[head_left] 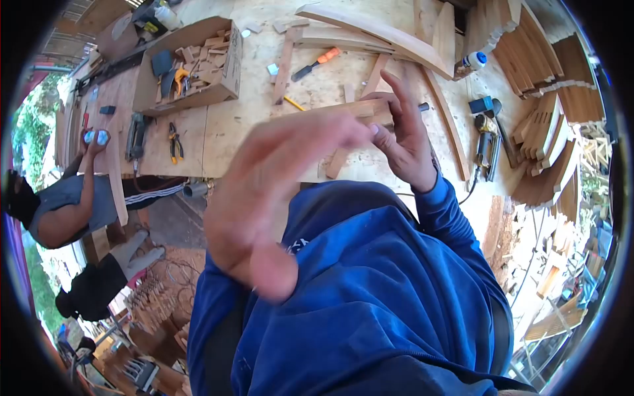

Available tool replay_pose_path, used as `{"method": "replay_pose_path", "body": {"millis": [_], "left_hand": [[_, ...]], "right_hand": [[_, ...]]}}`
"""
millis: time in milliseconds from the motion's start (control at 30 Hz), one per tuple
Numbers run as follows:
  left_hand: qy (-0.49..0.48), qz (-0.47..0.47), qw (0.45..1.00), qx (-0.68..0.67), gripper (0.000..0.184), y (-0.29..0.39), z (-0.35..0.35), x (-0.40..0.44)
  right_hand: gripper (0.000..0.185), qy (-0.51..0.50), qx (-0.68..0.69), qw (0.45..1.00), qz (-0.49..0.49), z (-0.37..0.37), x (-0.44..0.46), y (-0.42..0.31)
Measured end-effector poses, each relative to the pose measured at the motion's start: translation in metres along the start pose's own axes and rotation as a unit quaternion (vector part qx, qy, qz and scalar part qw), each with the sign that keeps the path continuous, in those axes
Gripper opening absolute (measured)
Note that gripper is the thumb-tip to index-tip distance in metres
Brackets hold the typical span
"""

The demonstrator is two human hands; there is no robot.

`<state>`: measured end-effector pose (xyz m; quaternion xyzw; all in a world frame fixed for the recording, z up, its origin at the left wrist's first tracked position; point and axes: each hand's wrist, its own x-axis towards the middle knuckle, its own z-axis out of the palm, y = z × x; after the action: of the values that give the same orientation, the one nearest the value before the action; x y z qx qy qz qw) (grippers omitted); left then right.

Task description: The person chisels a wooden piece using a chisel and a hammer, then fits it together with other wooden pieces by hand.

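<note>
My left hand (254, 178), large and blurred close to the camera, has its thumb spread wide from its curved fingers and nothing visible in its grasp. Its fingertips reach toward my right hand, overlapping a pale wooden piece (370, 109) in view; whether they touch it is unclear. My right hand (411, 135) holds that piece's end between thumb and fingers, with one finger raised. Behind lie an orange-handled tool (317, 64) and a yellow pencil (294, 103). Part of the wooden piece is hidden behind my left hand.
On the workbench (224, 142) are a cardboard box (191, 99) of wood offcuts, pliers (175, 143), a glue bottle (470, 65) and a power tool (487, 142). Curved wooden parts (528, 53) are stacked right. A person (72, 204) works at left; another (99, 287) is lower left.
</note>
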<state>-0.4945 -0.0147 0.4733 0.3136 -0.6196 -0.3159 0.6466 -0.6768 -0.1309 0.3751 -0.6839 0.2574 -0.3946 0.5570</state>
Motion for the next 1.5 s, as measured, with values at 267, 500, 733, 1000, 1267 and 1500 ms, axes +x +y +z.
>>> {"method": "replay_pose_path", "body": {"millis": [267,500,733,1000,1267,1500], "left_hand": [[0.027,-0.178,0.913,0.367,0.047,-0.079,-0.023,-0.027],[0.059,-0.135,0.942,0.301,0.041,-0.090,-0.023,-0.033],[0.087,-0.167,0.949,0.252,0.032,-0.082,-0.015,-0.039],[0.093,-0.160,0.947,0.261,0.030,-0.075,-0.007,-0.047],[0.102,-0.158,0.937,0.296,0.040,-0.077,0.000,-0.056],[0.095,-0.181,0.939,0.275,0.068,-0.073,-0.012,-0.059]], "right_hand": [[0.029,-0.021,-0.258,0.950,-0.177,-0.028,0.005,-0.015],[0.025,-0.080,-0.178,0.972,-0.132,-0.047,0.017,-0.023],[0.029,-0.210,0.134,0.948,0.200,-0.044,0.025,-0.009],[0.016,-0.277,0.031,0.959,-0.049,-0.056,0.044,-0.014],[0.014,-0.365,0.162,0.914,-0.068,-0.056,0.068,0.009],[0.053,0.093,-0.338,0.932,0.091,-0.131,-0.012,0.199]]}}
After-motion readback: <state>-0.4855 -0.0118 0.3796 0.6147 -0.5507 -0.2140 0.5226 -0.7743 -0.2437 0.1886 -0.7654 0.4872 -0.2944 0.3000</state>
